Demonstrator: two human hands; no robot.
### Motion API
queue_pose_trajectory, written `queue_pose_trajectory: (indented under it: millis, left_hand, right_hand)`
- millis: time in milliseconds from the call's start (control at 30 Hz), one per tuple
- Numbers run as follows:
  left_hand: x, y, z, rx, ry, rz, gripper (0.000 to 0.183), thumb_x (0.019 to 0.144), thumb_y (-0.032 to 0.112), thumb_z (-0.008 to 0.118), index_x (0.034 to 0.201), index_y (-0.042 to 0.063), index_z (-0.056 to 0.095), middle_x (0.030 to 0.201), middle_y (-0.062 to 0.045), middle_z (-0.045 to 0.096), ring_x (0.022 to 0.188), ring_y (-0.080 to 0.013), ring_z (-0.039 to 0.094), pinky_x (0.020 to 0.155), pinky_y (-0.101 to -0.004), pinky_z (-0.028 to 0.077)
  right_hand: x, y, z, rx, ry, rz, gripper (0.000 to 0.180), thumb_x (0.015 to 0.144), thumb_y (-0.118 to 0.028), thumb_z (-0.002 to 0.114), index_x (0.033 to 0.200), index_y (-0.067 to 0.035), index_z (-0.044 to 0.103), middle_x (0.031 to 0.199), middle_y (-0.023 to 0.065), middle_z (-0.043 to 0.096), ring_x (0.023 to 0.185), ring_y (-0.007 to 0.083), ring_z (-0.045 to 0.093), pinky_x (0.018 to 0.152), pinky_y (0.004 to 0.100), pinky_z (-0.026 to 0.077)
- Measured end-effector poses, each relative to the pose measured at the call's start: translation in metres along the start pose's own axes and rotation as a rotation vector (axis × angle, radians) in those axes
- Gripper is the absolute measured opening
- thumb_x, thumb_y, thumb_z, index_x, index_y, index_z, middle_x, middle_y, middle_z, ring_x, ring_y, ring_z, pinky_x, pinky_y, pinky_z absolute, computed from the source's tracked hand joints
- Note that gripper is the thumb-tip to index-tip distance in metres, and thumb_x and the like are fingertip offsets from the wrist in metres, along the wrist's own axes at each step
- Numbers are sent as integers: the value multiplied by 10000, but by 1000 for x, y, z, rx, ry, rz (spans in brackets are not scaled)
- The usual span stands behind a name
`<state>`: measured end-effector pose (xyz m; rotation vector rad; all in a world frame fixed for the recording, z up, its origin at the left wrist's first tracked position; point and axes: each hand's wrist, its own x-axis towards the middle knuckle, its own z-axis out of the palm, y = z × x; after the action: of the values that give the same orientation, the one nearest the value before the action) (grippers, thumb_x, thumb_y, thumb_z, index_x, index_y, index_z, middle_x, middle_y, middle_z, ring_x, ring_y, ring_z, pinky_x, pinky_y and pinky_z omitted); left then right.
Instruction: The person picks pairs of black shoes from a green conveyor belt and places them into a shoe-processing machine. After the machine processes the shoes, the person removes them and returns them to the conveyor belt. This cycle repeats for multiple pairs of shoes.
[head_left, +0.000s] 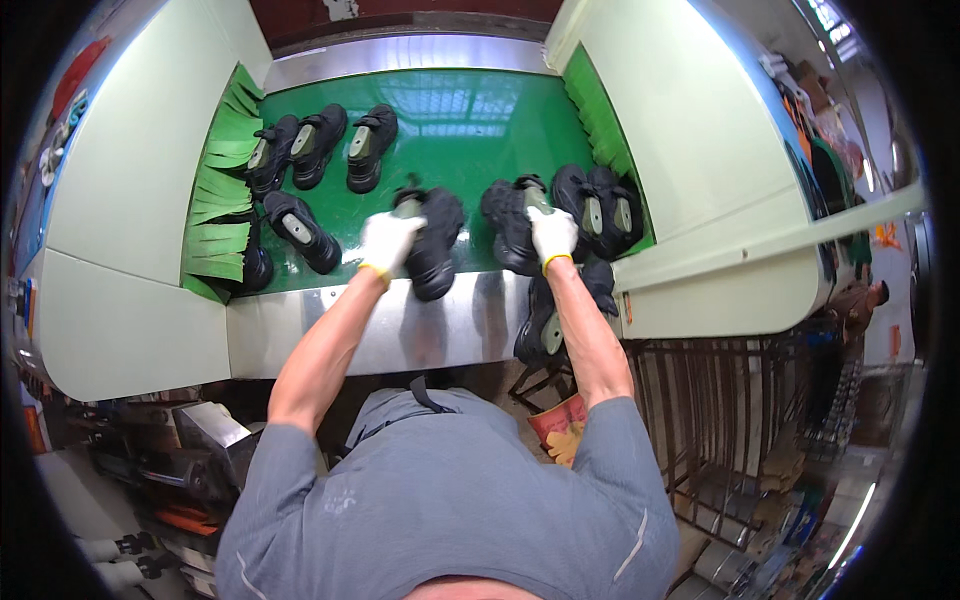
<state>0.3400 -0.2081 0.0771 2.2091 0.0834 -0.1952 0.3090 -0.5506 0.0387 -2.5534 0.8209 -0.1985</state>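
Observation:
My left hand (391, 241), in a white glove with a yellow cuff, grips the greenish shoe last of a black sports shoe (436, 244). This shoe looks blurred and overlaps the near metal edge of the green belt. My right hand (555, 234), gloved the same way, closes on the last (535, 198) inside another black shoe (510, 229), over the belt's right part. Just right of that hand, two black shoes on lasts (577, 196) (616, 210) stand side by side. Below it, partly behind my forearm, more black shoes (534, 326) rest at the near edge.
The green conveyor belt (465, 161) runs between two pale machine housings (127, 187) (675, 150) with green strip curtains (219, 217) (600, 120). Several black shoes (371, 150) occupy its left side. A metal rack (697, 420) stands at lower right; a person (855, 315) is farther off.

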Motion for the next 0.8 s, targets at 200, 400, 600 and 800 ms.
queue_pose_trajectory:
  millis: [200, 400, 600, 800]
  left_hand:
    - [51, 64, 191, 23, -177, 249, 304, 852, 222, 665, 1019, 40, 845, 1020, -245, 819, 1017, -432, 798, 924, -506, 628]
    - [23, -41, 154, 16, -615, 141, 381, 871, 252, 681, 1171, 63, 821, 1103, -243, 816, 1034, -407, 796, 948, -477, 626]
    - [-38, -225, 28, -29, -650, -116, 644, 917, 386, 759, 1440, 11, 750, 1285, -213, 825, 1139, -278, 804, 1027, -391, 613]
    - [-80, -345, -106, -653, 5, -639, 283, 979, 74, 750, 1238, -22, 814, 1078, -120, 834, 951, -216, 813, 829, -354, 646]
  right_hand:
    - [46, 112, 58, 204, -6, 56, 722, 956, -337, 758, 1591, -37, 590, 1498, 287, 687, 1393, 454, 654, 1188, 513, 501]
    - [-14, 35, 112, -7, -119, 11, 971, 940, -461, 808, 1719, -29, 421, 1819, 281, 307, 1663, 534, 279, 1374, 554, 261]
    - [-50, 12, 114, -293, -150, -97, 938, 956, -416, 802, 1698, 4, 410, 1772, 256, 392, 1658, 516, 296, 1364, 605, 253]
    - [-65, -16, 137, 43, -99, -16, 975, 1009, -403, 757, 1693, 133, 314, 1758, 394, 317, 1651, 515, 315, 1371, 534, 266]
